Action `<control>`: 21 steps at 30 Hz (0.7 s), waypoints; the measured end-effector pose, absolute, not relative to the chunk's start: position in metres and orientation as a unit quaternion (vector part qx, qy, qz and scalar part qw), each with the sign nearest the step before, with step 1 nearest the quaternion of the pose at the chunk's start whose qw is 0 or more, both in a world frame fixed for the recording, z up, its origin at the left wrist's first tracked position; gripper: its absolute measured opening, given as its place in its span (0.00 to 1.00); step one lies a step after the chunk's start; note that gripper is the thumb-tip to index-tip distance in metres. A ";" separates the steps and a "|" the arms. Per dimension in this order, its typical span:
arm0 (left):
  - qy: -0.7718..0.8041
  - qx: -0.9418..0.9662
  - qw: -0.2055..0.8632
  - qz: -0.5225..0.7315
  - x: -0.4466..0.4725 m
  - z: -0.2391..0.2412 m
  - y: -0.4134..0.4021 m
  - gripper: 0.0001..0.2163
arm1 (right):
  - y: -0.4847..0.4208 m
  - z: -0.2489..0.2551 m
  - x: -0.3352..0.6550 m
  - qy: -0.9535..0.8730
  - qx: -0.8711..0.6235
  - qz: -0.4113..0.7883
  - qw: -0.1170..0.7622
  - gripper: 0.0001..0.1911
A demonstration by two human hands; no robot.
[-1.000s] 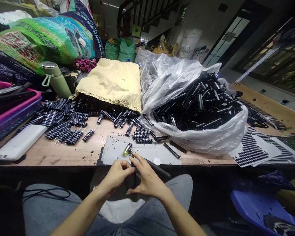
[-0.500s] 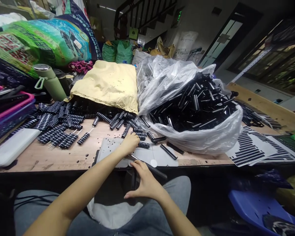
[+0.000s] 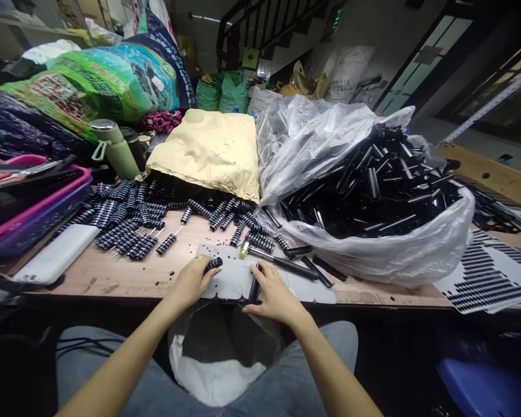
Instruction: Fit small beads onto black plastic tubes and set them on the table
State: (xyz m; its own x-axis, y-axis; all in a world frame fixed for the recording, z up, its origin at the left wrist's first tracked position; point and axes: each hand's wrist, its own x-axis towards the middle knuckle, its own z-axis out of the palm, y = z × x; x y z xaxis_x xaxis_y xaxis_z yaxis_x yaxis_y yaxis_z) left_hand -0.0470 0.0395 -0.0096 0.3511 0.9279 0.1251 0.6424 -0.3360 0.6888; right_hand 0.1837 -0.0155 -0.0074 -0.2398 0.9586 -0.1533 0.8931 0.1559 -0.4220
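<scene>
My left hand (image 3: pixel 191 282) is closed round a short black rod with a white-speckled pattern (image 3: pixel 213 264), just above the front of a grey board (image 3: pixel 232 275). A plain black tube (image 3: pixel 254 288) stands between the fingers and thumb of my right hand (image 3: pixel 274 294) at the table's front edge. Behind that hand lies a hammer (image 3: pixel 286 265), its yellowish head to the left and its dark handle to the right. More speckled rods (image 3: pixel 260 240) lie close behind the hammer, with loose black tubes (image 3: pixel 316 271) at its right.
A clear plastic bag (image 3: pixel 364 246) full of black tubes fills the right. Left are piled speckled rods (image 3: pixel 125 223), a white box (image 3: pixel 56 255), a pink-rimmed basket (image 3: pixel 65 197) and a green flask (image 3: pixel 117 150). A yellow sack (image 3: pixel 208 150) sits behind; an open white bag (image 3: pixel 217 382) is between the knees.
My left hand has left the hammer, which now lies farther back, and has come left and nearer with a speckled rod. My right hand has moved slightly right and closed on the black tube.
</scene>
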 end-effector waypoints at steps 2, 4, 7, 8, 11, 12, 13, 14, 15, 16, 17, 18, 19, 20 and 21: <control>0.508 0.711 0.355 0.332 -0.038 -0.020 0.036 0.15 | -0.018 -0.006 0.184 -0.758 -0.615 0.214 0.050 0.54; 0.498 0.627 0.456 0.389 -0.030 -0.022 0.034 0.18 | -0.018 -0.006 0.184 -0.760 -0.617 0.200 0.038 0.55; 0.452 0.475 0.612 0.442 -0.022 -0.015 0.030 0.19 | -0.018 -0.007 0.183 -0.760 -0.623 0.177 0.055 0.55; 0.441 0.428 0.649 0.449 -0.020 -0.011 0.028 0.19 | -0.019 -0.007 0.182 -0.760 -0.622 0.176 0.071 0.56; 0.424 0.343 0.718 0.433 -0.017 0.000 0.022 0.20 | -0.021 -0.003 0.176 -0.773 -0.584 0.199 0.149 0.59; 0.420 0.333 0.732 0.421 -0.016 0.003 0.019 0.21 | -0.022 0.000 0.173 -0.780 -0.562 0.212 0.177 0.59; 0.417 0.328 0.743 0.408 -0.015 0.005 0.017 0.22 | -0.023 0.003 0.169 -0.787 -0.538 0.223 0.203 0.59; 0.414 0.325 0.750 0.400 -0.014 0.008 0.015 0.22 | -0.024 0.007 0.164 -0.791 -0.517 0.232 0.229 0.59; 0.412 0.319 0.754 0.398 -0.013 0.009 0.013 0.23 | -0.024 0.011 0.160 -0.795 -0.498 0.236 0.253 0.58; 0.410 0.313 0.757 0.401 -0.012 0.010 0.012 0.23 | -0.024 0.015 0.155 -0.798 -0.481 0.238 0.274 0.59; 0.408 0.306 0.757 0.409 -0.010 0.011 0.011 0.22 | -0.023 0.018 0.151 -0.802 -0.464 0.238 0.291 0.59; 0.406 0.298 0.755 0.421 -0.008 0.011 0.010 0.22 | -0.022 0.020 0.147 -0.807 -0.447 0.237 0.305 0.59; 0.406 0.288 0.749 0.437 -0.006 0.011 0.010 0.21 | -0.020 0.022 0.143 -0.811 -0.433 0.236 0.316 0.58; 0.407 0.277 0.744 0.452 -0.004 0.011 0.009 0.20 | -0.019 0.022 0.141 -0.815 -0.421 0.235 0.322 0.58; 0.410 0.266 0.739 0.464 -0.002 0.011 0.008 0.19 | -0.017 0.022 0.140 -0.818 -0.413 0.234 0.326 0.57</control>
